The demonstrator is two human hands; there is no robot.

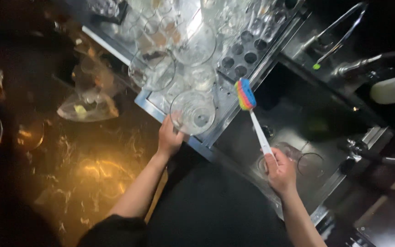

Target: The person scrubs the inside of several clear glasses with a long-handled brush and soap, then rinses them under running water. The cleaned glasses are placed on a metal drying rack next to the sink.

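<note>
One rainbow-striped sponge brush with a white handle rises from the right grip. One clear round glass sits at the left grip; beyond it, several more, too crowded to count.

A clear, glossy glass is gripped at its rim by the left hand. Beside that glass, more clear glassware is seen on a polished metal drainboard, whose surface is smooth and reflective. Right of the glass, a brush with a smooth white plastic handle and a soft, matt, rainbow-coloured sponge head is held by the right hand. Beyond the brush, a dull stainless steel sink and shiny metal tongs are shown. Left of the glass, a crumpled, glossy clear plastic bag lies on a dark, polished, veined stone counter.
</note>
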